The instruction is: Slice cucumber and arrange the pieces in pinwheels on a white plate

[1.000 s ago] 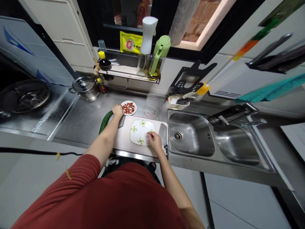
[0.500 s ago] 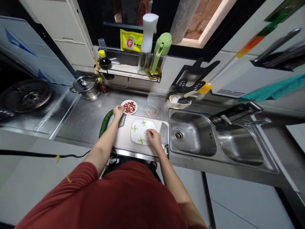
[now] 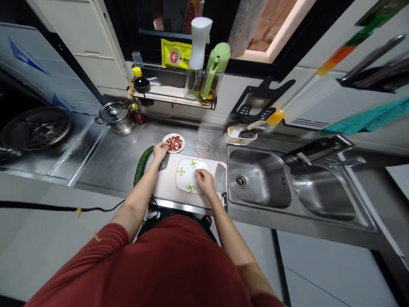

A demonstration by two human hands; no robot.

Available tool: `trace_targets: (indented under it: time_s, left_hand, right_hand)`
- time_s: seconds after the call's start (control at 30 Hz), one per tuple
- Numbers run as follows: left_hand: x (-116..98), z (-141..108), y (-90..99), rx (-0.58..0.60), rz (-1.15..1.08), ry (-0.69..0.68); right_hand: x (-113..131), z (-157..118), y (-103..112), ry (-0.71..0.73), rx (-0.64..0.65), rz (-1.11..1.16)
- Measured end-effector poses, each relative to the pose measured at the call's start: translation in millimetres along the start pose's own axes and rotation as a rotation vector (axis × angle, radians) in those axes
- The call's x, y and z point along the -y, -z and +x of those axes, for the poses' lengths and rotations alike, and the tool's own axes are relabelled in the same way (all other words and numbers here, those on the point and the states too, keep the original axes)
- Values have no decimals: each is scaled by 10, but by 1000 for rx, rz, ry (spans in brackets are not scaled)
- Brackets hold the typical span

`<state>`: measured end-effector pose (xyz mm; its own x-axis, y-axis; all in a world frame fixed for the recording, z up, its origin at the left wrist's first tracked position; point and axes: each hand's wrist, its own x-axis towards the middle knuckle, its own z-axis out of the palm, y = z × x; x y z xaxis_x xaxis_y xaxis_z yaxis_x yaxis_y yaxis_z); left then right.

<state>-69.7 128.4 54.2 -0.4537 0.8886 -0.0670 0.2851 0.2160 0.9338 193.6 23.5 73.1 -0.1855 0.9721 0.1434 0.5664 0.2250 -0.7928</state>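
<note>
My left hand (image 3: 160,151) is at the left edge of a small round white plate (image 3: 180,144) that bears small red pieces (image 3: 174,143). Its fingertips are pinched together near the pieces; what they hold is too small to tell. My right hand (image 3: 205,181) hovers over the right side of a square white plate (image 3: 182,182), fingers closed, with anything in them hidden. Green pinwheel shapes (image 3: 190,187) show on this plate, which stands on a white cutting board (image 3: 165,185). A cleaver (image 3: 220,179) lies along the board's right edge.
A long green cucumber (image 3: 140,167) lies left of the board. Behind stand a lidded pot (image 3: 117,118) and a shelf (image 3: 172,95) with bottles. The double sink (image 3: 258,179) is at the right, a black wok (image 3: 35,128) far left.
My left hand has shifted slightly right, further over the edge of the small plate. My right hand has moved slightly up and left over the square plate.
</note>
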Motion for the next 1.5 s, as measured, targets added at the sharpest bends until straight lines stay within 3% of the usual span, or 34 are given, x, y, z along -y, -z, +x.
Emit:
trace_targets:
  time_s: [0.1, 0.2, 0.3, 0.47, 0.63, 1.1, 1.27, 1.5]
  left_hand:
    - [-6, 10, 34, 36, 297, -144]
    - [-14, 20, 41, 71, 370, -232]
    - [-8, 35, 18, 59, 274, -223]
    - [-75, -30, -52, 21, -148, 30]
    - [-274, -235, -117, 99, -425, 115]
    - [-851, -809, -173, 245, -468, -81]
    - [-898, -900, -200, 276, -400, -168]
    - [-904, -947, -228, 317, -327, -155]
  right_hand:
    - [-3, -15, -6, -2, 2, 2]
    - [-12, -32, -3, -5, -2, 0]
    - [-25, -41, 5, -12, -7, 8]
    - [-29, -11, 15, -29, -16, 8]
    - [60, 133, 62, 21, -30, 21]
    - [605, 704, 264, 204, -110, 44]
    - [623, 773, 315, 254, -74, -17]
    - [599, 762, 346, 219, 3, -114]
